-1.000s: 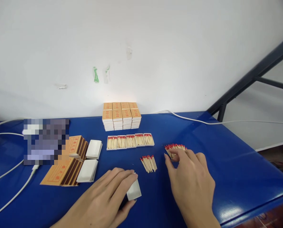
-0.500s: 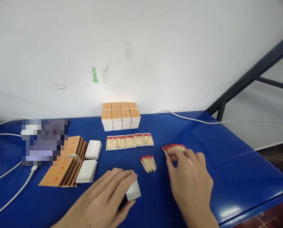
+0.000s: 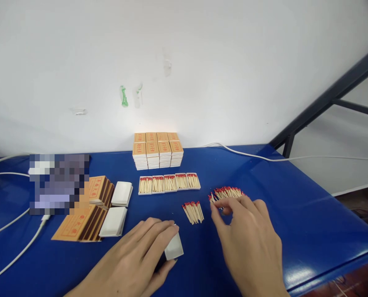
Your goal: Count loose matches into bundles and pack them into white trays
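Observation:
My left hand (image 3: 140,251) is closed around a white matchbox tray (image 3: 174,246), fingers on its far side and thumb at its near edge. The inside that shows is bare white. With thumb and forefinger my right hand (image 3: 247,235) pinches a few red-tipped matches (image 3: 212,199), just left of the larger match pile (image 3: 228,192); the hand partly hides that pile. Between the two hands lies a small bunch of matches (image 3: 193,212) on the blue table. Behind it, several matchbox trays filled with matches (image 3: 170,183) stand in a row.
A block of stacked, closed matchboxes (image 3: 158,150) stands by the wall. Folded matchbox sleeves (image 3: 78,220) and stacks of white trays (image 3: 113,221) are at left. Beyond them is a blurred-out object (image 3: 60,183) with white cables (image 3: 17,264). A dark metal frame (image 3: 319,99) rises at right.
My right hand has drawn a few matches slightly left, away from the pile. My left hand keeps its hold on the tray. The view has shifted a little.

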`<state>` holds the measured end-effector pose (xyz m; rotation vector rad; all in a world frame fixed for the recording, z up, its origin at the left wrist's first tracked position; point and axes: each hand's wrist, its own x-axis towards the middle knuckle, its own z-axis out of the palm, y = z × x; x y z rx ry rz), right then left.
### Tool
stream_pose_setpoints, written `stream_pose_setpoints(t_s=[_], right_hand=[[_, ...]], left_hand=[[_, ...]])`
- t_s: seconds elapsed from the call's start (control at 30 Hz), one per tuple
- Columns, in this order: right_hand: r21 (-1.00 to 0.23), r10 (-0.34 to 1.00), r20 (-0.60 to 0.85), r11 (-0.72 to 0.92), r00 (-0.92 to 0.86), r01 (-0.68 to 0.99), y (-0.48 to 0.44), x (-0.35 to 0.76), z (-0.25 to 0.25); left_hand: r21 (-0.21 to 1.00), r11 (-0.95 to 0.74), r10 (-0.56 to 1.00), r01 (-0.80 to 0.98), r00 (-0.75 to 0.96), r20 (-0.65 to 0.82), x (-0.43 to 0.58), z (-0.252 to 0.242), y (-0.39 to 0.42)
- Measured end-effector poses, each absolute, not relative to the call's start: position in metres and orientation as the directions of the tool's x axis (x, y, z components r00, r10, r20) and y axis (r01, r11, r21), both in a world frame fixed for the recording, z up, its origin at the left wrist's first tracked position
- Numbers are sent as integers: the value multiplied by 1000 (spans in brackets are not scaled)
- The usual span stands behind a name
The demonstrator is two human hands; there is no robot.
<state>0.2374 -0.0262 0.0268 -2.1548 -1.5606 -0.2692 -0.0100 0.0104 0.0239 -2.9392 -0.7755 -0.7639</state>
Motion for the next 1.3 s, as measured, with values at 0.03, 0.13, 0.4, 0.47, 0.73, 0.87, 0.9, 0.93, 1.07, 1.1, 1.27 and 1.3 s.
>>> stream_pose_setpoints(t_s=[0.03,0.13,0.4,0.47,0.73,0.87,0.9,0.93,1.07,1.1,1.27,1.3], right_hand=[[-289,855,393,-234,338,928,-26,234,28],[-373,890,313,-205,331,905,-25,224,29],[-444,909,208,-242,362,863,-17,213,33],[-453,903,209,-251,375,856,-18,216,35],[-461,892,247,-236,379,856,-24,234,33],[-441,911,225,-220,344,870,-25,233,33],[-437,914,217,-223,343,871,-25,232,33],[-435,916,209,-226,341,872,-25,231,34],[-449,923,172,-238,345,861,-24,227,37],[-456,924,163,-241,347,857,-25,226,38],[-510,926,149,-229,348,829,-25,226,37],[-505,920,169,-227,354,833,-25,228,36]], left_hand=[[118,-877,466,467,761,451,-10,24,10],[131,-874,475,469,761,442,-11,23,9],[147,-873,478,464,759,442,-11,22,8],[157,-872,482,465,755,445,-11,21,8],[185,-869,491,460,750,443,-11,20,8],[171,-872,485,459,757,437,-12,21,10],[169,-871,486,462,757,437,-12,22,10],[166,-869,488,466,757,435,-12,22,10],[154,-871,484,466,764,426,-13,24,9],[152,-871,484,467,766,423,-13,24,8],[139,-874,477,465,771,422,-11,26,8],[134,-876,473,463,771,426,-11,26,8]])
